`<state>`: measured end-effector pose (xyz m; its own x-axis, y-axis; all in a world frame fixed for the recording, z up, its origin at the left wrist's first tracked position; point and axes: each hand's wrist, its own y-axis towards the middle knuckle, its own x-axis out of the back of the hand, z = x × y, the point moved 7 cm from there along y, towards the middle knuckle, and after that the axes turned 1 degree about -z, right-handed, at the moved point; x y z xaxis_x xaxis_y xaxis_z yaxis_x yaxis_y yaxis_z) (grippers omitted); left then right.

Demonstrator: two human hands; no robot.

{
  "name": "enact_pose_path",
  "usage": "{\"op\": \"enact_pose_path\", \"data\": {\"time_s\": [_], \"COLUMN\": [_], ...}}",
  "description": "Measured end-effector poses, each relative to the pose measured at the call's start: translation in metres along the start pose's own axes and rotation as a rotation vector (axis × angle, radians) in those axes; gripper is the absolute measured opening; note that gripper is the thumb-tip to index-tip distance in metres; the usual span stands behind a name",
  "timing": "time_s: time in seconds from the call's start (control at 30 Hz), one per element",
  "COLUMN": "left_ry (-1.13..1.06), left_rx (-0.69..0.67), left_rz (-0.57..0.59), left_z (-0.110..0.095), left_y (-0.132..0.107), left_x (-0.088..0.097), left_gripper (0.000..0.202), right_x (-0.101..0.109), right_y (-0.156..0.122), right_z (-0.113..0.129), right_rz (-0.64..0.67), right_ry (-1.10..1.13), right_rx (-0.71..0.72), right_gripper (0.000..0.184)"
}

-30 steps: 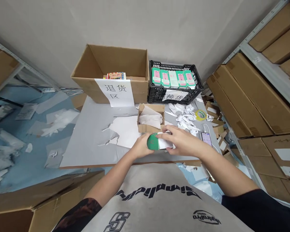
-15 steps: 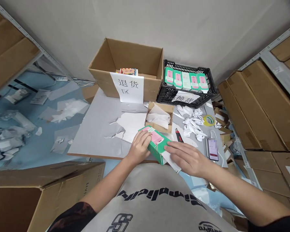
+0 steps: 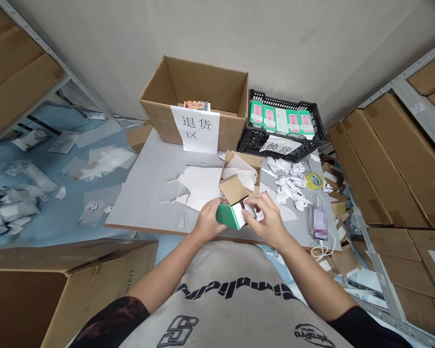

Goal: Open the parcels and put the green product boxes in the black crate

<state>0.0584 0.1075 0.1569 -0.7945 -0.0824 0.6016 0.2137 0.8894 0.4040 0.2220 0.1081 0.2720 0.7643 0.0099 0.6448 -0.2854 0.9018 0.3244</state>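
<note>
My left hand (image 3: 207, 220) grips a green box (image 3: 226, 216) just above the table's front edge. The box is tilted so its end, with a white flap, faces right. At that end my right hand (image 3: 266, 217) has its thumb and fingers closed on the white flap (image 3: 249, 208). Right behind the green box is a small open cardboard box (image 3: 259, 166) with crumpled white tissue (image 3: 235, 166) inside; its brown flap (image 3: 234, 188) stands up next to my fingers.
A large cardboard box (image 3: 155, 113) with a paper sign stands at the back. Beside it, a black crate (image 3: 252, 137) holds several green boxes. Crumpled paper (image 3: 290, 186), yellow tape (image 3: 314, 181) and a phone (image 3: 319, 222) lie on the right. Torn white paper (image 3: 199, 183) lies left of centre.
The green box has turned, its pink-windowed top no longer showing and its end now facing right. My right hand has moved up and left onto the flap. The small carton's brown flap now shows.
</note>
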Motion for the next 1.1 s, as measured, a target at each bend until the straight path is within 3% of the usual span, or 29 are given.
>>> {"op": "enact_pose_path", "data": {"time_s": [0.13, 0.33, 0.47, 0.57, 0.67, 0.77, 0.97, 1.1], "left_ry": [0.034, 0.112, 0.192, 0.244, 0.292, 0.331, 0.322, 0.273], "left_rx": [0.007, -0.041, -0.114, -0.156, -0.189, -0.206, -0.198, -0.125], "left_rz": [-0.050, -0.142, -0.193, -0.209, -0.216, -0.226, -0.216, -0.171], "left_z": [0.006, 0.007, 0.002, 0.000, -0.004, -0.007, -0.006, 0.001], "left_y": [-0.006, -0.009, -0.008, -0.005, -0.002, 0.002, 0.006, 0.007], "left_x": [0.006, 0.015, 0.021, 0.024, 0.026, 0.028, 0.026, 0.019], "left_gripper": [0.068, 0.068, 0.063, 0.060, 0.057, 0.054, 0.053, 0.053], "right_x": [0.002, 0.003, 0.001, 0.002, 0.001, -0.001, -0.002, 0.002], "right_y": [-0.002, -0.003, 0.000, 0.003, 0.002, -0.002, -0.007, -0.002], "right_z": [0.007, 0.006, 0.004, 0.000, -0.006, -0.013, -0.023, -0.018], "right_rz": [0.148, 0.026, 0.038, 0.106, 0.197, 0.185, 0.106, 0.087], "right_ry": [-0.113, -0.433, -0.411, -0.352, -0.332, -0.358, -0.197, -0.305], "right_rx": [0.095, 0.118, 0.076, 0.048, 0.047, 0.023, -0.032, 0.018], "right_gripper": [0.022, 0.020, 0.022, 0.033, 0.060, 0.077, 0.057, 0.058]}}
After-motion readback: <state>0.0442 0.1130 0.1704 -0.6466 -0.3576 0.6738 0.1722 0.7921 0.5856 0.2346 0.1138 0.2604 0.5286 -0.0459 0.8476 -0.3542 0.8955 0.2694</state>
